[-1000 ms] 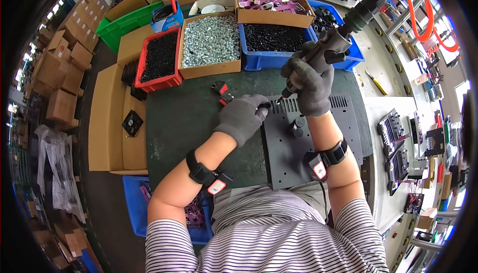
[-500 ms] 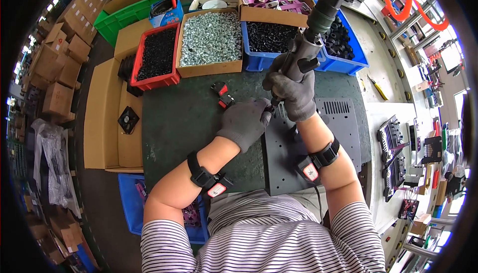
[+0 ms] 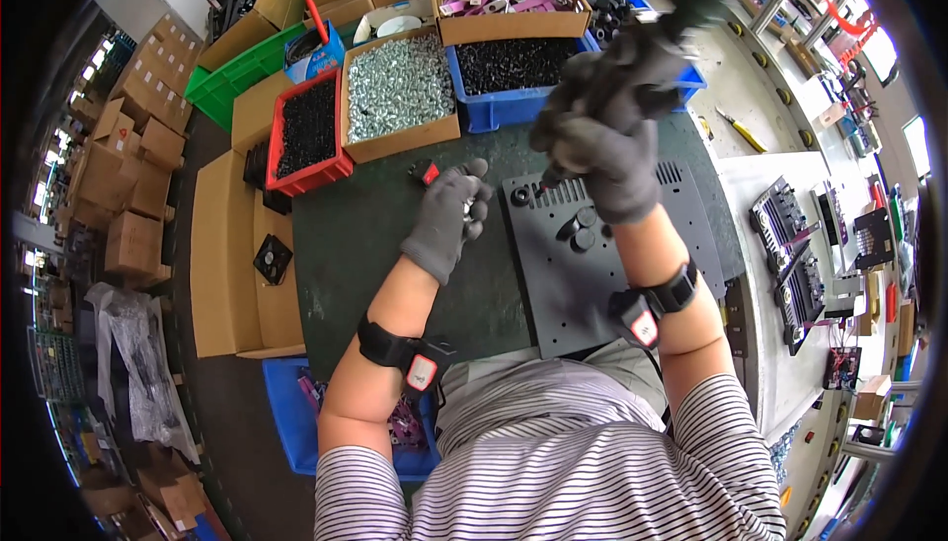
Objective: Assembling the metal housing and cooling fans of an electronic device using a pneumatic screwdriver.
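My right hand, in a grey glove, is wrapped round a dark pistol-shaped power screwdriver, blurred by motion, above the far part of a dark grey metal panel. Slots and small holes pierce the panel. A round black foot sits at its far left corner, and several loose black feet lie in a cluster near its middle. Left of the panel, over the tabletop, my gloved left hand is closed with curled fingers. Small silvery bits glint between them, too small to name.
Beyond my hands stand a red bin of black screws, a carton of silvery fasteners, a blue bin of black parts and a carton of purple brackets. A red-and-black tool lies behind my left hand. Pliers rest at right.
My right hand has lifted the screwdriver off the panel's far left corner. My left hand has drawn away leftward from that corner, uncovering the black foot there. The view has shifted slightly.
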Tool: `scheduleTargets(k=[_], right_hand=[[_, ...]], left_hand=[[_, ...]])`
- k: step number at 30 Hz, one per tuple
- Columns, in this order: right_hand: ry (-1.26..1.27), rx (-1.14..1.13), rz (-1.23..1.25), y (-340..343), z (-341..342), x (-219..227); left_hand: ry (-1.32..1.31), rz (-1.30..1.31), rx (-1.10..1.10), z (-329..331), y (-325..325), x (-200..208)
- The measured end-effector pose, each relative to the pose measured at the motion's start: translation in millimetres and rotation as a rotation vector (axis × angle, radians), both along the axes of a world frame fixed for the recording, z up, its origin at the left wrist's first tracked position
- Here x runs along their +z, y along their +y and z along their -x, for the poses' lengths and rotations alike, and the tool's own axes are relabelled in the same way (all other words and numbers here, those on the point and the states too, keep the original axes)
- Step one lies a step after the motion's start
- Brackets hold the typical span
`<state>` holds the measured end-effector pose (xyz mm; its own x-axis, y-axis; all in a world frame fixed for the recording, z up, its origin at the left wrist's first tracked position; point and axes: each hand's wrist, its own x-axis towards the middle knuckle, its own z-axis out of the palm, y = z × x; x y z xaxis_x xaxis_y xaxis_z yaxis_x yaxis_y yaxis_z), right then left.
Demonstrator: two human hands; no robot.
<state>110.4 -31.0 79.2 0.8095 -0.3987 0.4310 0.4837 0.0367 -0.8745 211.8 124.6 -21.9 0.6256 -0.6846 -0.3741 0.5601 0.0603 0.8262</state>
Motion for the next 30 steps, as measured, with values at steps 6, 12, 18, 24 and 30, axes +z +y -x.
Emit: scheduleTargets(k=[6,12,18,24,30], right_hand=[[-0.248,0.051,-0.224,2.7,49.8,-4.8],[-0.347,-0.013,-0.311,-7.1,87.7,-8.0],[-0.412,-0.069,-0.314,-18.6,108.6,-12.5],[-0.476,-0.047,-0.399,-19.8,122.0,-9.8],[-0.493,0.025,-0.446,-32.2,130.1,-13.7]], left_hand=[[0.350,0.221,-0.110,42.4,-5.8,11.9],[0.124,0.138,-0.147,87.3,-29.2,14.0],[0.229,0.200,-0.230,107.4,-41.5,23.8],[0.308,0.359,-0.342,118.5,-44.7,29.2],[0.422,0.369,-0.441,123.5,-48.4,29.6]])
